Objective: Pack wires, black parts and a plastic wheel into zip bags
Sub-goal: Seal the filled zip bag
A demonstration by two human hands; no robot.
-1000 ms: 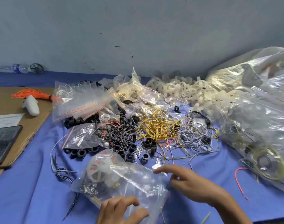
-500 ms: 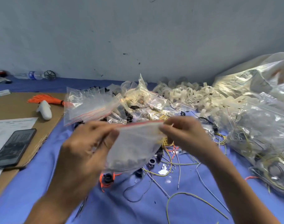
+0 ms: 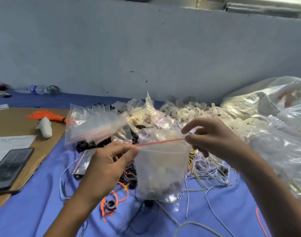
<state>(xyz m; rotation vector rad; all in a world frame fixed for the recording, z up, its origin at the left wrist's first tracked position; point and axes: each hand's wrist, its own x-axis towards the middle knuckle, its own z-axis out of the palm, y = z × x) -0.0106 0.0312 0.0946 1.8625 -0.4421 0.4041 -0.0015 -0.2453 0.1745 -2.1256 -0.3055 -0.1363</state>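
The left hand (image 3: 108,166) pinches the zip bag (image 3: 161,170) by its red strip (image 3: 161,142) at 9 o'clock, the right hand (image 3: 213,139) at 3. The bag is likely limp, slippery and bottom-heavy, so it is best held along that stiffer strip.

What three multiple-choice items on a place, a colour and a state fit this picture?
1. The phone lies: A on the brown board; B among wires; C inside a bag.
2. The seal strip of the held zip bag is: A blue; B red; C green.
3. The zip bag is: A lying flat; B pinched by left hand and right hand; C dropped.
Key: A, it rests on the board; B, a red line crosses its top; B, each hand pinches a top corner.
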